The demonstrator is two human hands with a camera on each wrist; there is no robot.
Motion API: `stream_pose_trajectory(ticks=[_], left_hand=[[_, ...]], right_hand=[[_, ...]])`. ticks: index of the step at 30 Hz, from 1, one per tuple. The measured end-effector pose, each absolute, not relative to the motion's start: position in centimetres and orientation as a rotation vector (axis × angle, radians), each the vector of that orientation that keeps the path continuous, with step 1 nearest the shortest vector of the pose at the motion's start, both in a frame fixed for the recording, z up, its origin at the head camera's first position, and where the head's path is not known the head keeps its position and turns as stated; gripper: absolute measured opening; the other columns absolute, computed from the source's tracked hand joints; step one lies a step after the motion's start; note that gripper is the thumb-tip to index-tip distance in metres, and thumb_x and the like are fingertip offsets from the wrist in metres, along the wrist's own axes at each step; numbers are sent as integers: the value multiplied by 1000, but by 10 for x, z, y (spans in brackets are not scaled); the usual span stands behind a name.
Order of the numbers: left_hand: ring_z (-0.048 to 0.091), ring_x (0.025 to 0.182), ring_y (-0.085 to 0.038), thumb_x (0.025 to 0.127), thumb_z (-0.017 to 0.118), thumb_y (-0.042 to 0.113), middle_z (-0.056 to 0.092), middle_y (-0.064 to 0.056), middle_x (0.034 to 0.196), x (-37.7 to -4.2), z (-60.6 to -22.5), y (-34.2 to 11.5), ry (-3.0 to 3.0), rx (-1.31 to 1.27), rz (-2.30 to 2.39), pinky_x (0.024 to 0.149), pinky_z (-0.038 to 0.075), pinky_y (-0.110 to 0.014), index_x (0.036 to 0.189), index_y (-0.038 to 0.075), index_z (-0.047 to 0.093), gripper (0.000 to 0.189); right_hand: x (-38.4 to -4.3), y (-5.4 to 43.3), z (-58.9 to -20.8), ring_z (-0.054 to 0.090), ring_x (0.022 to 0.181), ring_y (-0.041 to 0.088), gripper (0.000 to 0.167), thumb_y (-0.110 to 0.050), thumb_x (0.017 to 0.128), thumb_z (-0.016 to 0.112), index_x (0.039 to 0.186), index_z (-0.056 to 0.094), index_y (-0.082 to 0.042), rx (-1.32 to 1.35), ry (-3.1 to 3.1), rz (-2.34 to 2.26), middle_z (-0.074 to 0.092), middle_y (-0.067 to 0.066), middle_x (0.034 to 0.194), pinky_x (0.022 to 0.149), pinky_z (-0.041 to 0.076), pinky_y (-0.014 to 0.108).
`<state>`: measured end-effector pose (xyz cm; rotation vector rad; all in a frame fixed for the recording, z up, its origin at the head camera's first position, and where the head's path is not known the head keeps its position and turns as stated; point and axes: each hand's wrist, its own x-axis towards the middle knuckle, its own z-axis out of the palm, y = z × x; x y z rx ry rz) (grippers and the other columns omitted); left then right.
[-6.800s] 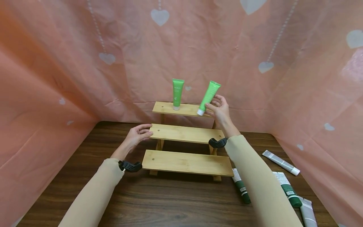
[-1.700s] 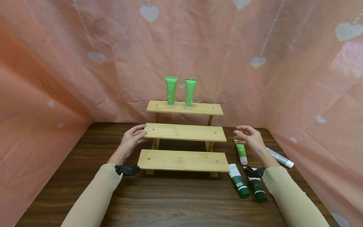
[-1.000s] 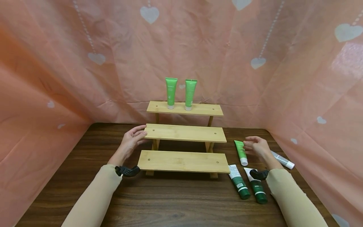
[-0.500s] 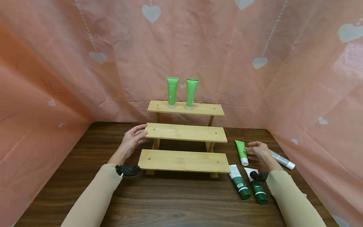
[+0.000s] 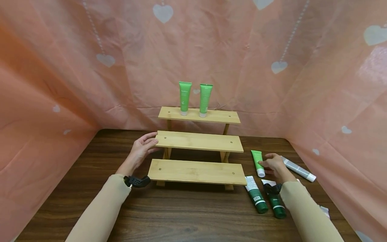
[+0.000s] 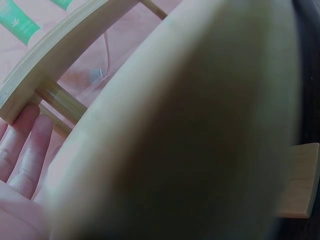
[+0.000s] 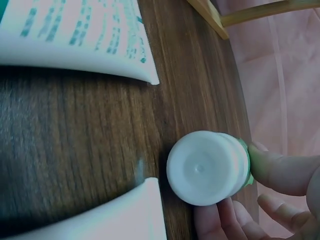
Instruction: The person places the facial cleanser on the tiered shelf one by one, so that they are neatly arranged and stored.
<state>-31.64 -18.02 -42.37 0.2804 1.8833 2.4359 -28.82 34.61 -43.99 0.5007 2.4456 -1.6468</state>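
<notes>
A three-tier wooden display shelf [image 5: 199, 140] stands on the dark wood table. My left hand [image 5: 141, 149] holds the left end of its middle tier, thumb on top; in the left wrist view, fingers [image 6: 32, 150] touch a wooden board. On the top tier, two green tubes, one left [image 5: 184, 95] and one right [image 5: 205, 98], stand upright on white caps. To the right, a third green tube [image 5: 257, 160] lies on the table, its white cap toward me. My right hand [image 5: 274, 164] pinches this tube; the right wrist view shows its cap [image 7: 200, 167] between thumb and fingers.
Two white-and-dark-green tubes, one left [image 5: 257, 195] and one right [image 5: 276, 203], lie near the shelf's front right corner. A grey tube [image 5: 299, 169] lies beyond my right hand. Another pale tube [image 5: 325, 211] is mostly behind my right sleeve. A pink curtain [image 5: 235, 50] surrounds the table [image 5: 181, 215].
Earlier, my right hand held the second green tube by the top tier; that tube now stands there. The hand has since come down right and taken hold of the lying green tube. My left hand stays.
</notes>
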Motion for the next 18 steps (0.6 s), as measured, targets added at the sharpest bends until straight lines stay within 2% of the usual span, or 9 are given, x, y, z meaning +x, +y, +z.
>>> stream_pose_trajectory(ticks=[5, 8, 13, 18], left_hand=[[64, 89, -13, 87, 66, 12, 66, -1, 100, -317, -425, -180, 1881, 273, 2440, 95, 40, -52, 134, -1, 44, 53], [63, 88, -13, 87, 66, 12, 65, -1, 100, -317, -427, -180, 1876, 275, 2442, 96, 37, -54, 134, -1, 43, 54], [63, 88, -12, 88, 65, 12, 65, -1, 99, -316, -427, -180, 1883, 277, 2433, 93, 43, -49, 135, -2, 42, 54], [63, 88, -12, 88, 66, 13, 65, -1, 99, -316, -425, -179, 1900, 277, 2435, 91, 46, -46, 134, -1, 43, 53]], right_hand=[[-290, 345, -441, 53, 90, 28, 73, -7, 86, 66, 137, 19, 14, 512, 2444, -1623, 38, 29, 122, 75, 52, 42], [-290, 343, -441, 54, 86, 24, 71, -9, 85, 68, 135, 24, 13, 519, 2430, -1614, 42, 24, 116, 73, 52, 40], [-292, 340, -442, 56, 76, 18, 65, -9, 84, 69, 132, 30, 13, 534, 2424, -1607, 49, 17, 103, 66, 54, 38], [-295, 337, -441, 57, 76, 19, 63, -9, 84, 68, 130, 33, 13, 510, 2449, -1573, 50, 18, 103, 64, 54, 38]])
